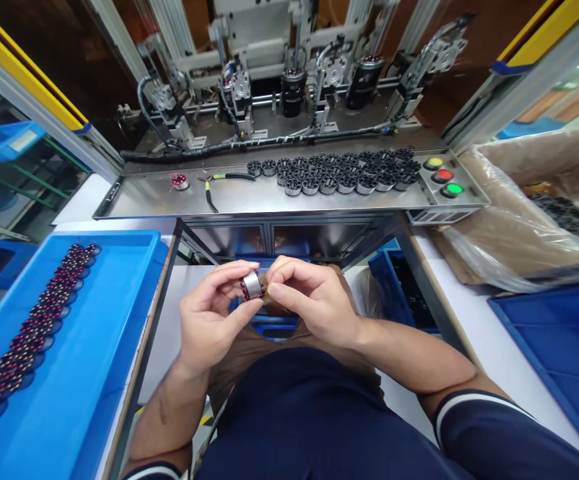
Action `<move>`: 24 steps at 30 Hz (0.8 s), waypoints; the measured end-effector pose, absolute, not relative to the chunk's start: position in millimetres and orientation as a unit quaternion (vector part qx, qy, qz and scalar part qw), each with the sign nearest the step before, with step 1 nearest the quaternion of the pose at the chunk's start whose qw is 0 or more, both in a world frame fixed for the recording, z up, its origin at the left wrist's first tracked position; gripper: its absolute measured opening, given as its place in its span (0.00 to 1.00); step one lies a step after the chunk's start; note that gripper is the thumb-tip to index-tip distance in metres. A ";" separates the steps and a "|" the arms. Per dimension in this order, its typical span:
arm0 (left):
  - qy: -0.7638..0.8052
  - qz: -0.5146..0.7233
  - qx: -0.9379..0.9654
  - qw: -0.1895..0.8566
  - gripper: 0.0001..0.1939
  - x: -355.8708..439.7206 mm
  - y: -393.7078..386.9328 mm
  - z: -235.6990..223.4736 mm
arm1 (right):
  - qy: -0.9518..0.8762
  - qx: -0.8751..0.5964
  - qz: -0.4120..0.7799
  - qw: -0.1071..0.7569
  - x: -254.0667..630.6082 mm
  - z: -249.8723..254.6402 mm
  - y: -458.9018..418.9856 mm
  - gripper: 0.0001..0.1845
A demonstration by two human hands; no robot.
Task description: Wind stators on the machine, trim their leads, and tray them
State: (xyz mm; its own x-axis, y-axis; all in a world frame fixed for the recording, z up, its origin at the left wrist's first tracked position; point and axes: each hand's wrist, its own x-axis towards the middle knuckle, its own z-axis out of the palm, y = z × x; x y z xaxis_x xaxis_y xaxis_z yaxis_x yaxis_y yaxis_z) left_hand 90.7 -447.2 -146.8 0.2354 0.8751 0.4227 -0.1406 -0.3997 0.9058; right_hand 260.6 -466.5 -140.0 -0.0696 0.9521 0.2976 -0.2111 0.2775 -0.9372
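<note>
Above my lap, the thumb and fingers of my left hand [208,320] grip a motor stator [253,285], a short silver cylinder with dark, red-dotted winding at its left end. My right hand [322,303] meets the stator's right end with thumb and forefinger pinched together. What lies in that pinch is too small or hidden to make out. Beyond my hands, on the metal ledge [234,203], lie wire cutters [210,185] with black and green handles. A single stator with red wire [180,181] sits left of them, and several rows of black-and-silver cores [347,177] stand to the right.
A blue tray [114,293] on the left holds lines of wound stators [39,327]. Behind the ledge rises a machine with clamps and black cylinders [293,92]. Yellow, red and green buttons [442,176] sit at the ledge's right, beside a plastic-lined box [509,230] and another blue tray [559,340].
</note>
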 end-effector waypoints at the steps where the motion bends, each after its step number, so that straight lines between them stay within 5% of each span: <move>1: 0.288 0.549 0.639 0.455 0.21 91.2 -447.1 -146.9 | -0.526 -0.347 0.507 0.588 261.2 -140.8 -466.4 0.17; 8: 0.300 0.525 0.707 0.366 0.24 79.4 -447.8 -148.9 | -0.518 -0.406 0.523 0.542 288.7 -144.6 -457.9 0.22; 14: 0.296 0.482 0.778 0.275 0.32 70.8 -446.0 -148.1 | -0.720 -0.342 0.380 0.469 291.5 -118.3 -450.0 0.20; 24: 0.279 0.484 0.773 0.300 0.23 44.0 -459.0 -137.5 | -0.770 -0.335 0.429 0.333 298.1 -104.1 -384.1 0.15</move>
